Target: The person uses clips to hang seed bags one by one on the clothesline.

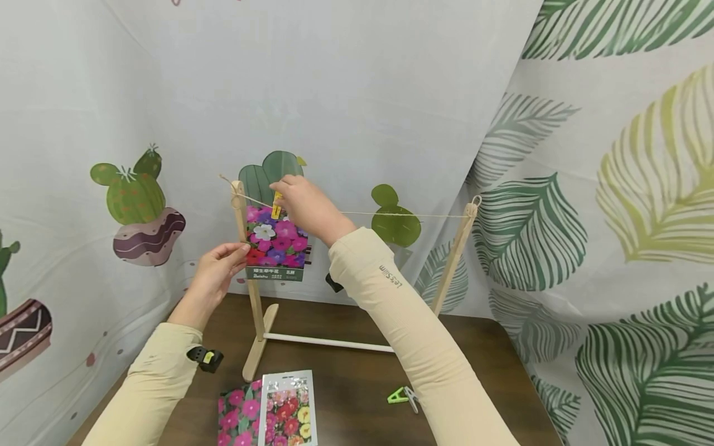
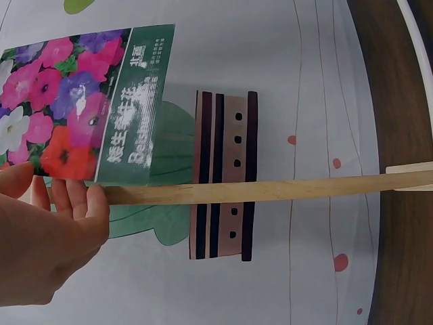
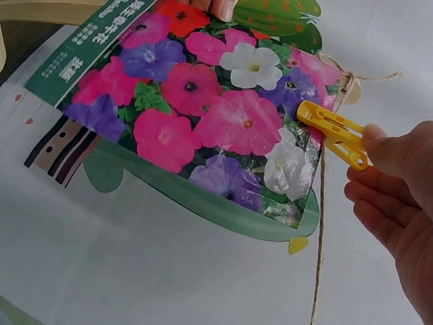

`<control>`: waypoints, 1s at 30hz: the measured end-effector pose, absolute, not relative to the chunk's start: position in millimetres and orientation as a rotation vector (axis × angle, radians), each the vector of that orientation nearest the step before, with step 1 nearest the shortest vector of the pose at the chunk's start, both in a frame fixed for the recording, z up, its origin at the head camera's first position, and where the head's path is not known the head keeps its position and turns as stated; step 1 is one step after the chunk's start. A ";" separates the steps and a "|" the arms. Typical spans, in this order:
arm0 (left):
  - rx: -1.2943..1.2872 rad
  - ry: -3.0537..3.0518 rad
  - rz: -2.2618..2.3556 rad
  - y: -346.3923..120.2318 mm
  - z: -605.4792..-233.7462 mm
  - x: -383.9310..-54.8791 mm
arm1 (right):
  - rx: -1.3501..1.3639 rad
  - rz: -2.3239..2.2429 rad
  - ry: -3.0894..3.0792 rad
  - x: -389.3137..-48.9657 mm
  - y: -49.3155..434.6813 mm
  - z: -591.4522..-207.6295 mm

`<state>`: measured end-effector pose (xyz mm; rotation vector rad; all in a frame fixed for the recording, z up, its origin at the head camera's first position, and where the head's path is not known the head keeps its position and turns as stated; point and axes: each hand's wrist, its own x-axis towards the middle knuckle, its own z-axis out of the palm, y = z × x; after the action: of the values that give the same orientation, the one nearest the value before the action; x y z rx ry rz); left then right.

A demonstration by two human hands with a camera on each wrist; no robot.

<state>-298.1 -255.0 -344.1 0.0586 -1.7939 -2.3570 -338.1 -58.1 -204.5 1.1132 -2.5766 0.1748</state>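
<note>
A flower seed packet (image 1: pixel 281 244) with pink, purple, red and white blooms hangs upright against the string (image 1: pixel 401 215) near the left wooden post (image 1: pixel 255 303). My left hand (image 1: pixel 214 272) pinches the packet's left edge between thumb and fingers. At the packet's top edge, my right hand (image 1: pixel 312 207) pinches a yellow clothespin (image 3: pixel 335 132) by its handle end. In the right wrist view, the clothespin's nose lies over the packet's top edge and the string. The thumb of the right hand (image 3: pixel 409 183) presses on one handle.
Two more flower seed packets lie on the brown table, a pink one (image 1: pixel 240 412) partly under a white-bordered one (image 1: pixel 287 409). Green (image 1: pixel 398 395) and grey (image 1: pixel 411 399) clothespins lie to the right. A white bar (image 1: pixel 329 342) runs low from the left post; the right post (image 1: pixel 454 260) holds the string's other end.
</note>
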 end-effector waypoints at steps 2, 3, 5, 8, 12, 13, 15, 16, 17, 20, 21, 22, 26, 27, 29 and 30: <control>0.066 -1.794 -2.355 -254.7 -343.5 -297.6 | 1.122 0.171 -2.559 -337.2 -57.5 -205.2; 0.068 -1.795 -2.352 -254.3 -343.1 -297.3 | 1.123 0.164 -2.552 -336.8 -57.1 -205.6; 0.065 -1.794 -2.346 -253.5 -342.3 -296.8 | 1.127 0.163 -2.537 -336.2 -56.3 -206.5; 0.047 -1.786 -2.351 -252.0 -341.4 -295.6 | 1.134 0.160 -2.508 -335.8 -54.7 -208.3; 0.030 -1.779 -2.361 -250.8 -341.0 -293.6 | 1.135 0.146 -2.460 -334.9 -51.6 -211.7; 0.030 -1.783 -2.358 -250.8 -341.2 -293.2 | 1.132 0.142 -2.450 -334.3 -50.5 -212.5; 0.037 -1.797 -2.344 -250.9 -341.5 -291.9 | 1.125 0.138 -2.434 -333.4 -48.1 -214.7; 0.038 -1.809 -2.334 -250.8 -341.8 -291.6 | 1.122 0.140 -2.428 -332.9 -46.8 -215.7; 0.042 -1.823 -2.320 -250.6 -342.2 -291.3 | 1.120 0.141 -2.419 -332.5 -45.5 -216.7; 0.053 -1.862 -2.275 -249.2 -343.5 -289.5 | 1.117 0.155 -2.389 -331.1 -41.3 -220.9; 0.056 -1.869 -2.267 -248.9 -343.9 -288.4 | 1.118 0.164 -2.370 -330.6 -40.1 -222.6; 0.056 -1.875 -2.253 -248.6 -344.3 -287.3 | 1.119 0.172 -2.346 -330.4 -38.9 -224.6; 0.045 -1.857 -2.233 -247.6 -344.7 -283.1 | 1.127 0.221 -2.221 -327.8 -34.2 -232.9; 0.040 -1.855 -2.224 -247.5 -344.7 -282.0 | 1.131 0.238 -2.185 -326.5 -33.0 -234.7; 0.028 -1.835 -2.223 -247.1 -344.9 -280.4 | 1.137 0.270 -2.120 -323.4 -30.6 -237.9; 0.022 -1.835 -2.214 -246.7 -344.9 -279.5 | 1.139 0.286 -2.090 -322.0 -29.4 -239.2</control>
<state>-279.5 -246.7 -344.9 0.0220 -1.8351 -2.2144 -322.0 -29.4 -239.2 1.1395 -2.0896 0.2860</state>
